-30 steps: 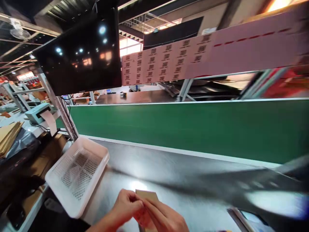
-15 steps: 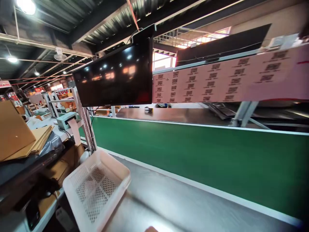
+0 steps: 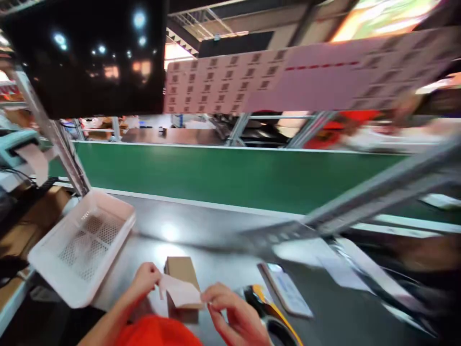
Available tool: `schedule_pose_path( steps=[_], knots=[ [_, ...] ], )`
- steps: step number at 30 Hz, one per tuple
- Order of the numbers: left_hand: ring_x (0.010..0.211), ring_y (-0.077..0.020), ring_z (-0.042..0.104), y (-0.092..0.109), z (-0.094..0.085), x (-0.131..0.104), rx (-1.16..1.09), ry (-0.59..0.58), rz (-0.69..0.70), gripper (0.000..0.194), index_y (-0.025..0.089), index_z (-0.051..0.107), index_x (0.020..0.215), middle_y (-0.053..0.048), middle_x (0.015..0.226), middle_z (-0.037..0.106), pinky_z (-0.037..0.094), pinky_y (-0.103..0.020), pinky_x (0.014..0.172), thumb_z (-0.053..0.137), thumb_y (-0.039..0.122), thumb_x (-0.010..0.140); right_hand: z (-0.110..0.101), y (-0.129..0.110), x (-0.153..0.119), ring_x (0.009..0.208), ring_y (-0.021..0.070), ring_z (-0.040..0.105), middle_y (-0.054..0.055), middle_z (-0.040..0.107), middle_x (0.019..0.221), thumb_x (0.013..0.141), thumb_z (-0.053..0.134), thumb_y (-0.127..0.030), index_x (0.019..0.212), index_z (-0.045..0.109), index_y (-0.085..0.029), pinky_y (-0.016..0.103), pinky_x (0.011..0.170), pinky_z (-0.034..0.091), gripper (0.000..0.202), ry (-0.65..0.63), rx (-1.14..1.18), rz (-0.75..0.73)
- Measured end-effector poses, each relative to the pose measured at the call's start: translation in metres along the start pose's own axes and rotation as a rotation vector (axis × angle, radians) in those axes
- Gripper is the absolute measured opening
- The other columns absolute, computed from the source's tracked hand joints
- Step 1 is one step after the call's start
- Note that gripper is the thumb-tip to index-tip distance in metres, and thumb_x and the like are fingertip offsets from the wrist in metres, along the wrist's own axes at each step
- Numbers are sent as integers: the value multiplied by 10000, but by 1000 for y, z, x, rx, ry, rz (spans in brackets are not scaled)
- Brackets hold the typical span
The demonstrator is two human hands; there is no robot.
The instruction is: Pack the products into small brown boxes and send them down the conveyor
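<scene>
Where the 2 hands come together toward the near edge of the tabletop (image 3: pixel 223 262), 1 white paper slip (image 3: pixel 182 291) stretches over the near part of 1 small brown box (image 3: pixel 182 269). The left hand (image 3: pixel 146 278) pinches the slip's left end tightly between thumb and fingers. The right hand (image 3: pixel 236 315) has its fingertips narrowly spaced at the slip's right end; blur hides whether they grip it, so I cannot tell. Whether the slip touches the box is also unclear. Right of that hand lie 1 black-and-yellow object (image 3: pixel 275 315), partly hidden, and 1 phone (image 3: pixel 286 290) just beyond it. At the tabletop's left edge sits 1 white basket (image 3: pixel 86 247); along the far edge runs 1 green panel (image 3: pixel 201 175).
</scene>
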State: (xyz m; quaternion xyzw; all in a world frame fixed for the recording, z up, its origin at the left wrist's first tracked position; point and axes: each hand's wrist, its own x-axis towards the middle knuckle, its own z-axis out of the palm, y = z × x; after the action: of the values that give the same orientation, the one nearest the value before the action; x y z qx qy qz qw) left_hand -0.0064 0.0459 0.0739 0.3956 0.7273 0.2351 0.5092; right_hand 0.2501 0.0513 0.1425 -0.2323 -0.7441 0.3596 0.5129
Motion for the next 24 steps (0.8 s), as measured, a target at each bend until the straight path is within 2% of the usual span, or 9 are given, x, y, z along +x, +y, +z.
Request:
schedule_pose_path(
  steps=[2,4,5,8,12,15,18,21,24],
  knots=[
    [893,-222,647,-27,-4,3,151,56,-8,194,242,487,715,-19,791,614,486,-330,813,556,178,884,-7,0,-1,829,193,749,42,769,875,968,715,-266,927,686,-277,309,759,627,52,215,61,189],
    [960,-245,652,-56,-8,0,271,73,-6,191,242,482,740,-34,837,637,462,-342,872,562,206,909,-14,19,0,857,206,737,51,763,910,890,813,-371,917,673,-255,335,788,621,184,372,107,393],
    [964,-253,659,-70,-10,-4,333,67,2,192,239,494,754,-40,850,651,458,-344,875,571,249,930,-18,33,1,849,206,726,44,757,911,827,857,-411,944,665,-251,340,788,615,276,399,134,500],
    [977,-257,687,-107,-12,-14,617,-30,145,231,225,567,838,-73,978,710,477,-341,873,547,391,998,-20,78,3,839,200,699,13,735,887,664,897,-404,1020,638,-245,335,771,592,468,307,198,759],
    [1079,-255,696,-135,-9,-13,798,-131,350,240,212,646,913,-115,1139,736,518,-344,956,470,320,1035,-3,122,1,768,203,679,-11,696,796,608,827,-342,963,627,-233,332,683,563,422,167,202,864],
    [1166,-260,698,-141,-3,-10,743,-113,458,233,216,673,935,-129,1236,744,549,-358,1011,457,239,1018,13,144,0,709,191,655,-33,658,758,607,752,-315,954,602,-238,319,633,536,386,125,163,889],
    [1391,-295,617,-138,4,-8,667,-53,615,241,220,689,926,-137,1442,696,538,-422,1130,459,176,985,24,161,-1,695,180,634,-46,637,743,601,684,-262,956,598,-240,312,645,523,365,85,77,883],
    [1503,-318,539,-121,15,-4,589,-59,743,246,218,711,925,-134,1535,656,470,-497,1238,480,139,953,28,171,-5,723,182,629,-36,648,762,597,627,-205,940,611,-234,325,703,527,345,33,-48,842],
    [1508,-331,540,-93,30,1,541,-180,830,256,224,738,999,-116,1567,641,470,-499,1235,511,127,933,29,173,-12,756,191,634,-9,682,813,631,592,-173,925,619,-226,343,752,539,299,-36,-172,775]
  ],
)
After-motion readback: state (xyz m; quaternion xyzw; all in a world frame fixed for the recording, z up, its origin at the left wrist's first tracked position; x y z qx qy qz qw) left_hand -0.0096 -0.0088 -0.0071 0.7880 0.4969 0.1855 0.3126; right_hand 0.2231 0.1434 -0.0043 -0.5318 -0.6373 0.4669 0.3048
